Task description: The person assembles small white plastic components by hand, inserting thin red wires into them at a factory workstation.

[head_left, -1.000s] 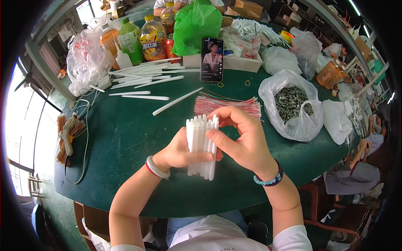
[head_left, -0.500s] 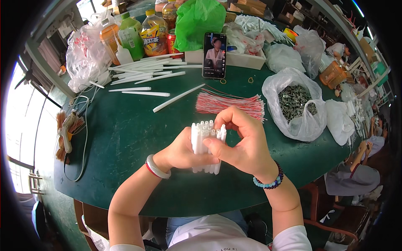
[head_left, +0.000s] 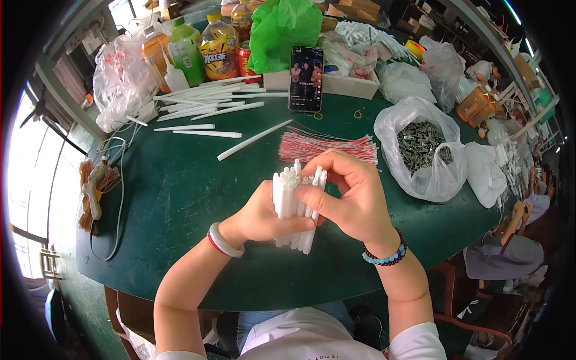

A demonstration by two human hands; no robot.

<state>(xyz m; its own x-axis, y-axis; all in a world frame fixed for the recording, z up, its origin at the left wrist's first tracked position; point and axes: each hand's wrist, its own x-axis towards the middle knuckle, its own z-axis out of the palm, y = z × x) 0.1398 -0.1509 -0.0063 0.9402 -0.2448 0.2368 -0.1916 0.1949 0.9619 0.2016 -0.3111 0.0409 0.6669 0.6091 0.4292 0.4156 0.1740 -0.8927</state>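
In the head view, both hands met over the near half of a round green table (head_left: 180, 198). The left hand (head_left: 264, 216) was wrapped around a bundle of white tubes (head_left: 294, 198), held upright just above the tabletop; its fingers were hidden behind the bundle, so only the thumb side showed. The right hand (head_left: 354, 198) closed on the same bundle from the other side, thumb pressed across the front of the tubes and fingers curled over their tops (the fingertips there were too small to sort out one from another). The lower ends of the tubes stuck out below both hands.

Just beyond the hands lay a flat sheaf of red and white wires (head_left: 330, 146), partly covered by the right hand's knuckles. Loose white tubes (head_left: 210, 102) lay scattered farther back on the left, one long one angled toward the wires. A phone (head_left: 305, 78) stood propped against a shallow box, its screen lit. To the right sat an open clear bag of small grey metal parts (head_left: 423, 147); what the parts were could not be made out. Drink bottles (head_left: 204, 51) and a green plastic bag (head_left: 282, 27) crowded the far edge, bent by the lens. At the right rim another person's arm (head_left: 516, 222) was cut off.
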